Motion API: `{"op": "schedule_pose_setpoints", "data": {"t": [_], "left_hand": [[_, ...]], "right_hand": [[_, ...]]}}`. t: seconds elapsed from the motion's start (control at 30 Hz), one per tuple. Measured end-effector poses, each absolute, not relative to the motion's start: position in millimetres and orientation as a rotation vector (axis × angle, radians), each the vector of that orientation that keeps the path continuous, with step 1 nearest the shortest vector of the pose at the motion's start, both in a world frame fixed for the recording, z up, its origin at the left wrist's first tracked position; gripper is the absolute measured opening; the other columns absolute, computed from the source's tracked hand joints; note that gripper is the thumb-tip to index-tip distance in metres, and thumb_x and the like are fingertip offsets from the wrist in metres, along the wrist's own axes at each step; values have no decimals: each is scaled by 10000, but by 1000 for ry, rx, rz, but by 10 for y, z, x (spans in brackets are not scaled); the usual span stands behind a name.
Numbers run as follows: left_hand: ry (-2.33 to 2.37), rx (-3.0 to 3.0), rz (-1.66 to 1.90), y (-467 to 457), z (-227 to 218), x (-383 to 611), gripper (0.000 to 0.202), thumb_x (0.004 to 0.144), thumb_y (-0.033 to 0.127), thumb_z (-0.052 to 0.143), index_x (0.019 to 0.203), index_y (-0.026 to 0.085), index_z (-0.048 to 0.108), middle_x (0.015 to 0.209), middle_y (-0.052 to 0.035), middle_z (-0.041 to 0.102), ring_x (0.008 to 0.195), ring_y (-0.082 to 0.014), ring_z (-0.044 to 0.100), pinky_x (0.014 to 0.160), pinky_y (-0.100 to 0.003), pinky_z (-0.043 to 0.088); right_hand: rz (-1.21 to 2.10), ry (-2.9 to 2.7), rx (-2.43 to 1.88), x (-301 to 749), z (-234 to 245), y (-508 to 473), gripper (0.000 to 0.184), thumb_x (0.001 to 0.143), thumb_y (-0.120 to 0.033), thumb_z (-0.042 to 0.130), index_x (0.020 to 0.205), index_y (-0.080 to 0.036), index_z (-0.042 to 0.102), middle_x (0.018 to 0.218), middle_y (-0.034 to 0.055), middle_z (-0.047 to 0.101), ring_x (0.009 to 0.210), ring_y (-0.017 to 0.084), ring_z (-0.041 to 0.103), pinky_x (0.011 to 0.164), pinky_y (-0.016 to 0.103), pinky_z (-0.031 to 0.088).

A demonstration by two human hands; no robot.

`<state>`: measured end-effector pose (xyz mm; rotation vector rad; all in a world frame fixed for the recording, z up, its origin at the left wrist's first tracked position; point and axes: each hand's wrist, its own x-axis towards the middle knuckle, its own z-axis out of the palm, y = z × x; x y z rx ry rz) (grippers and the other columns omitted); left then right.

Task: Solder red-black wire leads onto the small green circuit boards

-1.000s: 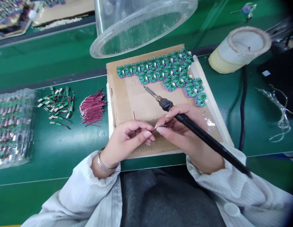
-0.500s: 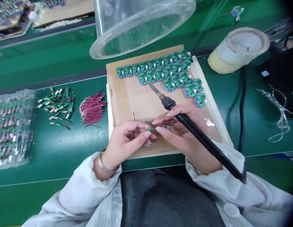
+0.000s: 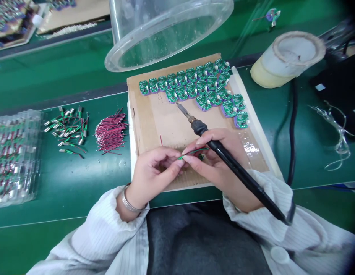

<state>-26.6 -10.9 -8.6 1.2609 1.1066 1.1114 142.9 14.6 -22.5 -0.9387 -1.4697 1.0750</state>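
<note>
My left hand (image 3: pixel 156 166) is closed, thumb and forefinger pinching the green end of thin red and black wires (image 3: pixel 198 150). Whatever the green end joins is hidden in my fingers. The fingertips of my right hand (image 3: pixel 220 156) meet the left ones and pinch the same wires. A black soldering iron (image 3: pixel 237 168) is also held in my right hand, slanting across it with the tip up and left, over the cardboard. Just beyond the tip, green circuit boards (image 3: pixel 181 93) lie in rows on the cardboard board (image 3: pixel 150 122).
Left of the cardboard lie a pile of red-and-black wires (image 3: pixel 111 131), small silver motors with leads (image 3: pixel 70 130) and stacked clear trays (image 3: pixel 15 160). A clear fume hood (image 3: pixel 114 63) hangs above the boards. A whitish pot (image 3: pixel 271 72) and loose solder wire (image 3: pixel 342 133) are at right.
My right fingertips have slid left along the wires, closer to the left fingertips. The soldering iron has shifted slightly left with the hand. The view has moved a little.
</note>
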Motion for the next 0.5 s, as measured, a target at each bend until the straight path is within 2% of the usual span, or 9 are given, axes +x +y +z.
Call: {"op": "schedule_pose_setpoints", "data": {"t": [0.23,0.5], "left_hand": [[1311,1543,1166,-118,-98,-266,64,793,178,715,842,147,687,713,-31,720,572,-120,686,552,-198,587],[1395,1843,1165,-108,-51,-270,33,802,175,705,830,162,694,708,-13,738,565,-94,670,553,-165,543]], "right_hand": [[1107,-1455,-964,1434,-248,146,368,728,-180,779,986,-279,536,892,0,670,829,213,709,733,387,609],[1114,-1437,-925,1421,-242,154,367,729,-149,772,986,-273,541,862,-24,654,791,179,709,701,338,617]]}}
